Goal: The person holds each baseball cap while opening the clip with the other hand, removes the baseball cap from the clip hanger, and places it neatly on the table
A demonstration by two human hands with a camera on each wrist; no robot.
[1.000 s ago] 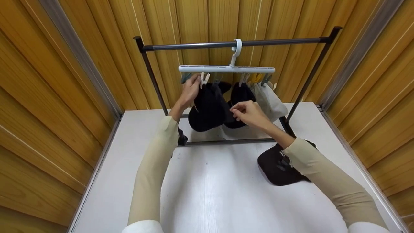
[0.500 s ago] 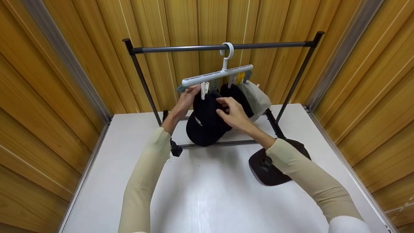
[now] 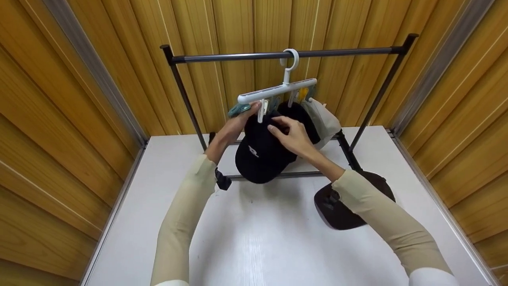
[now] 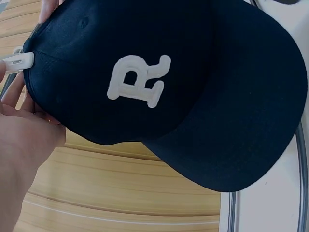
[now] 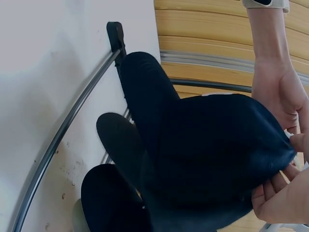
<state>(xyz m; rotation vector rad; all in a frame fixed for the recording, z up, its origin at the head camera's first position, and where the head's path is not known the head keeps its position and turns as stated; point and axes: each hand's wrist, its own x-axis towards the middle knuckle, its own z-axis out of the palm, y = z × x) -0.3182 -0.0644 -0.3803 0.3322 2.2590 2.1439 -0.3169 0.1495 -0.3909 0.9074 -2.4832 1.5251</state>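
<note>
A dark baseball cap with a white letter R hangs brim down from a white hanger. A white clothespin grips the cap's back edge. My left hand is at that edge; in the left wrist view its thumb meets the clothespin at the frame's border and its fingers pass behind the cap, so the hold is partly hidden. My right hand pinches the cap's edge on the other side, thumb above and fingers beneath in the right wrist view.
Behind hang more dark caps and a pale one. The hanger hooks over the rack's dark bar. A dark brown cap lies on the white table, partly under my right sleeve. A teal clothespin dangles at left.
The hanger has swung, its left end coming nearer with the cap. My right hand has moved up and left from beside the cap to its edge. My left hand stays by the white clothespin.
</note>
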